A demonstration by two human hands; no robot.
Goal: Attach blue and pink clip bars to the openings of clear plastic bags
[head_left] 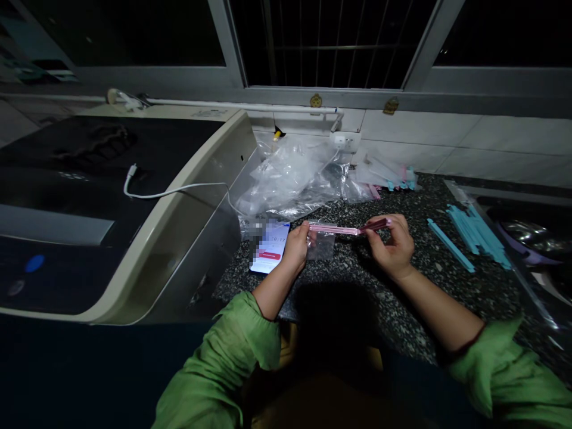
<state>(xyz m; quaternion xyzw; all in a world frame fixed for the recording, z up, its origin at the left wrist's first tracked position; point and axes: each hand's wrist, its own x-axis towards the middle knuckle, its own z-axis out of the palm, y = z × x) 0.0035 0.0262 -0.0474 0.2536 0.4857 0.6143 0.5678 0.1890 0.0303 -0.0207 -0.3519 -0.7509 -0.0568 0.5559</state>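
My left hand (297,245) is closed on one end of a pink bag clip (334,229), a long, narrow plastic strip. The clip bends at a hinge near its middle, and its darker-looking half runs into the fingers of my right hand (395,247), which pinch the far end. Both hands hold it just above the speckled dark counter (344,271). Beneath the clip lies a small clear plastic bag (322,247). A lit phone (269,247) rests beside my left hand. To the right of my right hand are several light blue clips (477,233), one (450,245) lying apart from the rest.
A washing machine (210,173) stands at the left, with a white charging cable (179,189) across its top. Crumpled clear bags (290,173) and bagged pink and blue clips (388,173) lie by the tiled wall. Metal ware (536,235) sits at the right edge.
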